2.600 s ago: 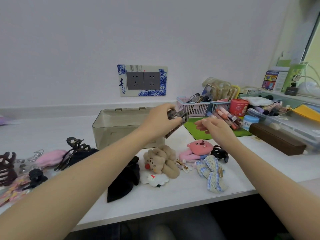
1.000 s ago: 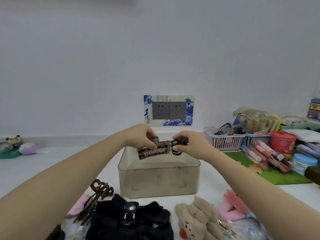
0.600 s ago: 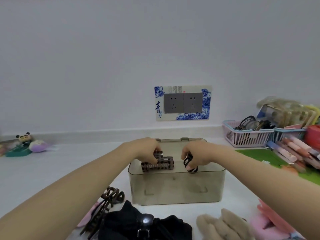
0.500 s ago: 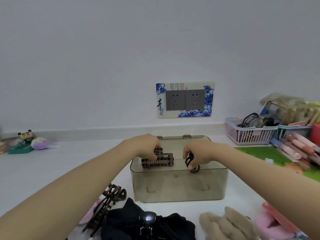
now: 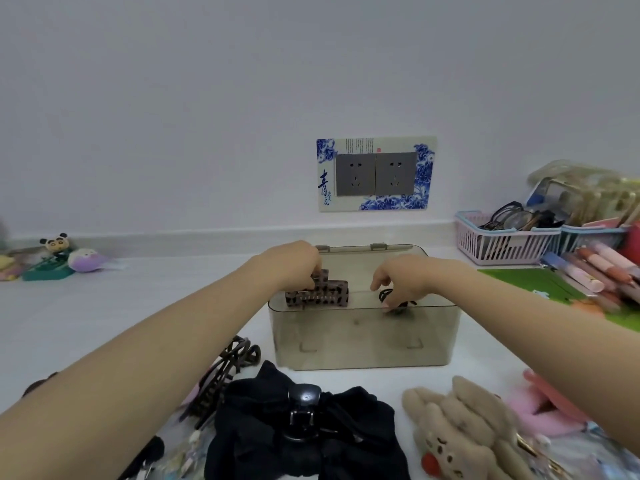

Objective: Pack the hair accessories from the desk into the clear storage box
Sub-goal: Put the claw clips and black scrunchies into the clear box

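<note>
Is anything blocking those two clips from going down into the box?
Nothing visible. The box is open-topped, and what shows through its wall looks empty. The left hand holds the brown clip and the right hand the black clip right at its rim.

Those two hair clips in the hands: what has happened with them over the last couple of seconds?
Both hands carried them from above the desk down into the open clear storage box. The left hand still grips the brown patterned claw clip at the rim; the right hand lowers the small black clip inside. The black bow clip and beige plush scrunchie stayed on the desk.
</note>
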